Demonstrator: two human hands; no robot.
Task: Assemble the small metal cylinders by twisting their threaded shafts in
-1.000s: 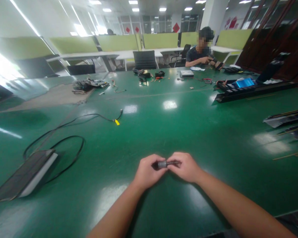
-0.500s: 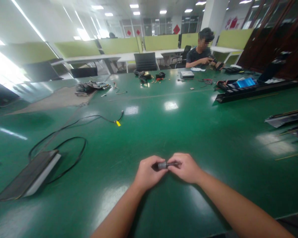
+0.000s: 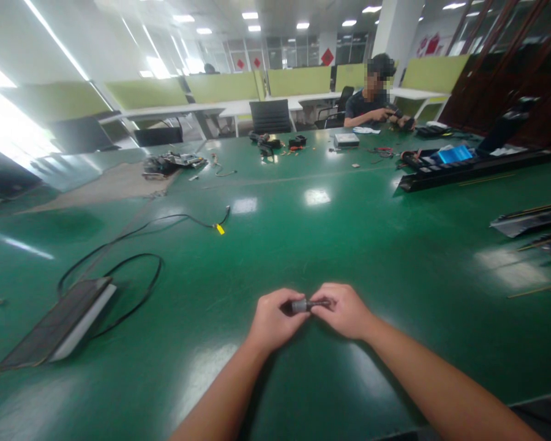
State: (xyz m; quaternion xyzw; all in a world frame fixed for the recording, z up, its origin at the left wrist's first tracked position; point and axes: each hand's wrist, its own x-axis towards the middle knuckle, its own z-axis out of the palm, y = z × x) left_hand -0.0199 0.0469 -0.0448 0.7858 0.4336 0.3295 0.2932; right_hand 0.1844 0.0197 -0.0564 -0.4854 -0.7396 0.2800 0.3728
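Observation:
Near the front of the green table, my two hands meet around a small grey cylinder with a thin dark shaft. Its exact kind is too small to tell. My left hand is closed on the thick cylinder end, thumb and fingers pinching it from both sides. Pinched in my right hand is the thin shaft, which points to the right; the fingers partly cover its tip. The part lies roughly level between the hands, and the thumbs nearly touch.
On the left lies a dark flat panel with a black cable looping behind it. Black trays of parts and metal strips are at right. Across the table sits a person handling a tool; electronic scraps lie far left.
Both hands keep their hold on the grey cylinder and its shaft, almost unmoved. The surroundings shift slightly right and down in the view.

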